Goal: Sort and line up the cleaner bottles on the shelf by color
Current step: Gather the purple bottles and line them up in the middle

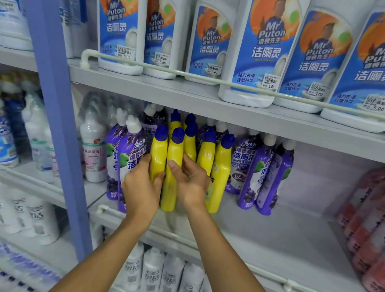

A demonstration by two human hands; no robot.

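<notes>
Mid-sort: yellows being bunched on the shelf [292,235]. Left hand [141,189] grasps the first yellow bottle [158,152]. At its 3 o'clock, right hand [190,181] grips the second yellow bottle [170,189]. Purple bottles [253,176] flank at 9 and 3. Next probably needs both nudged level.

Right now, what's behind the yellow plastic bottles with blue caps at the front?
More yellow bottles with blue caps stand behind the front yellow bottles. Only their caps and shoulders show; their lower bodies, and anything farther back, are covered.
</notes>
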